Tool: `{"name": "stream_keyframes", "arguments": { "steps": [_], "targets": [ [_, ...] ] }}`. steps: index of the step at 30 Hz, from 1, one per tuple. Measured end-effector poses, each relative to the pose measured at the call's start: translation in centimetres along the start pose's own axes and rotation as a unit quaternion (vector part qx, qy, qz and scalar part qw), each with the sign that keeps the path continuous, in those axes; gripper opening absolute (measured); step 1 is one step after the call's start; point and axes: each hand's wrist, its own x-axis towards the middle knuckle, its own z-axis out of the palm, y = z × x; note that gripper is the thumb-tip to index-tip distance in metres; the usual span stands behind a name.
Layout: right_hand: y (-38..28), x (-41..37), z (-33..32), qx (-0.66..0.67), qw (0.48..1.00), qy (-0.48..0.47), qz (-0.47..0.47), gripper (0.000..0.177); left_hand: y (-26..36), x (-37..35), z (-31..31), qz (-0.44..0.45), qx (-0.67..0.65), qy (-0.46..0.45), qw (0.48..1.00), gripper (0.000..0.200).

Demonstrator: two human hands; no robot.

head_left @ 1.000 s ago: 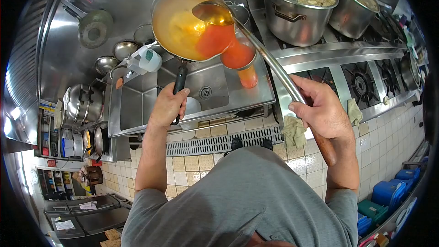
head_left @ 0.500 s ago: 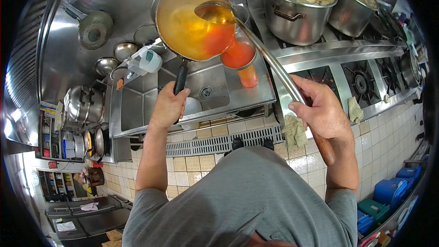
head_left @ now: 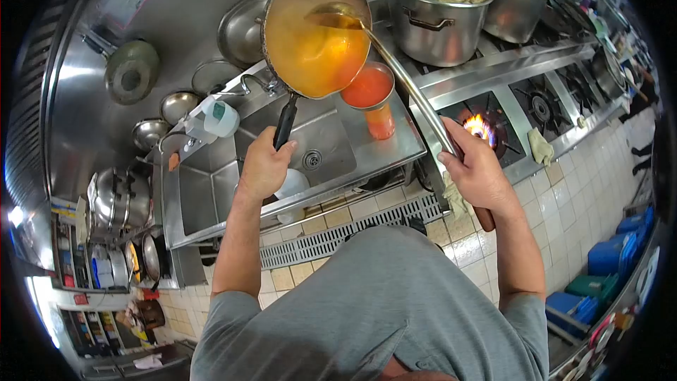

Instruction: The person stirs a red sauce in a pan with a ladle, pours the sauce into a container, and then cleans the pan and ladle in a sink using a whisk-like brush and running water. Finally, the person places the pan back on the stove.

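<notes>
My left hand (head_left: pixel 266 167) is closed round the black handle of a wok (head_left: pixel 303 49), which is tilted over the edge of the sink. A thin layer of orange-red liquid coats its inside. In my right hand (head_left: pixel 479 173) is a long-handled metal ladle (head_left: pixel 405 81), its bowl inside the wok. Just below the wok's lip stands a metal strainer (head_left: pixel 367 86) holding red liquid. It rests on a clear container (head_left: pixel 381 123) with orange-red contents, on the steel counter beside the basin.
A steel sink (head_left: pixel 296 169) lies in front of me. To the right are stove burners, one with a flame (head_left: pixel 479 129), and behind them large stockpots (head_left: pixel 437 14). Bowls (head_left: pixel 180 107) and a white jug (head_left: pixel 220 118) stand left of the sink.
The red stream from the wok's lip into the strainer is no longer visible. A flame now shows on the near burner. My right hand and the ladle handle have shifted slightly left.
</notes>
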Motion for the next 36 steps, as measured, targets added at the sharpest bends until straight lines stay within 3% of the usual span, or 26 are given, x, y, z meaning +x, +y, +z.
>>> {"name": "stream_keyframes", "arguments": {
  "steps": [1,3,7,10,13,15,19,20,21,23,25,26,27,29,30,31,33,35,36],
  "targets": [
    [0.7,-0.2,1.1,-0.084,0.99,0.056,-0.1,0.053,-0.5,0.4,-0.4,0.005,-0.004,-0.011,1.0,0.028],
    [-0.6,-0.2,2.4,-0.082,0.994,0.049,-0.046,0.053,-1.6,1.1,-1.0,0.046,-0.005,-0.025,0.999,0.023],
    [-1.4,2.9,4.2,-0.223,0.954,0.167,-0.105,0.045,-3.1,2.2,-2.0,0.12,-0.012,-0.046,0.992,0.018],
    [1.5,3.7,4.8,-0.274,0.943,0.187,-0.035,0.04,-3.5,3.0,-3.3,0.081,-0.086,-0.103,0.988,0.019],
    [3.1,1.1,7.5,-0.153,0.979,0.133,0.005,0.03,-2.0,2.7,-4.3,0.018,-0.134,-0.131,0.982,0.024],
    [1.3,-0.9,8.3,-0.065,0.992,0.044,0.097,0.03,-3.5,3.5,-3.3,0.037,-0.14,-0.12,0.982,0.025],
    [-1.3,-0.7,8.2,-0.074,0.991,0.068,0.089,0.027,-3.5,3.2,-2.8,0.033,-0.123,-0.111,0.986,0.026],
    [-0.8,0.3,8.0,-0.108,0.985,0.122,0.052,0.026,-3.5,3.3,-2.4,0.034,-0.122,-0.11,0.986,0.026],
    [-0.4,1.1,7.5,-0.141,0.974,0.175,0.014,0.026,-3.9,3.5,-1.8,0.064,-0.097,-0.091,0.989,0.026],
    [0.0,0.8,7.0,-0.159,0.973,0.167,0.034,0.027,-3.4,3.0,-1.9,0.091,-0.062,-0.071,0.991,0.027],
    [1.5,-0.9,6.6,-0.089,0.993,0.07,0.038,0.026,-1.8,2.4,-1.8,0.047,-0.059,-0.072,0.995,0.028],
    [0.3,-1.9,6.2,-0.012,0.988,0.021,0.15,0.023,-2.1,2.7,-1.3,0.045,-0.059,-0.067,0.995,0.028],
    [0.2,-1.7,6.0,-0.009,0.989,0.017,0.148,0.023,-3.0,3.2,-0.6,0.069,-0.055,-0.059,0.994,0.024],
    [0.7,-1.8,6.3,-0.088,0.987,0.12,-0.057,0.021,-3.5,2.2,-0.2,0.085,-0.039,-0.065,0.994,0.019],
    [1.2,-0.8,5.8,-0.118,0.987,0.107,0.006,0.021,-2.5,1.4,-0.4,0.049,-0.051,-0.068,0.995,0.022],
    [1.8,0.5,5.2,-0.118,0.987,0.111,0.005,0.021,-1.4,1.4,-0.6,0.019,-0.067,-0.067,0.995,0.025],
    [3.5,2.1,4.8,-0.248,0.948,0.195,-0.029,0.022,-0.9,1.3,-0.6,0.015,-0.077,-0.072,0.994,0.024],
    [4.7,0.9,5.3,-0.2,0.956,0.207,-0.059,0.023,-1.3,1.3,-0.4,0.006,-0.084,-0.081,0.993,0.023],
    [4.1,-0.8,5.7,-0.113,0.986,0.123,0.008,0.022,-1.6,1.6,0.0,0.016,-0.086,-0.069,0.994,0.023]
  ]
}}
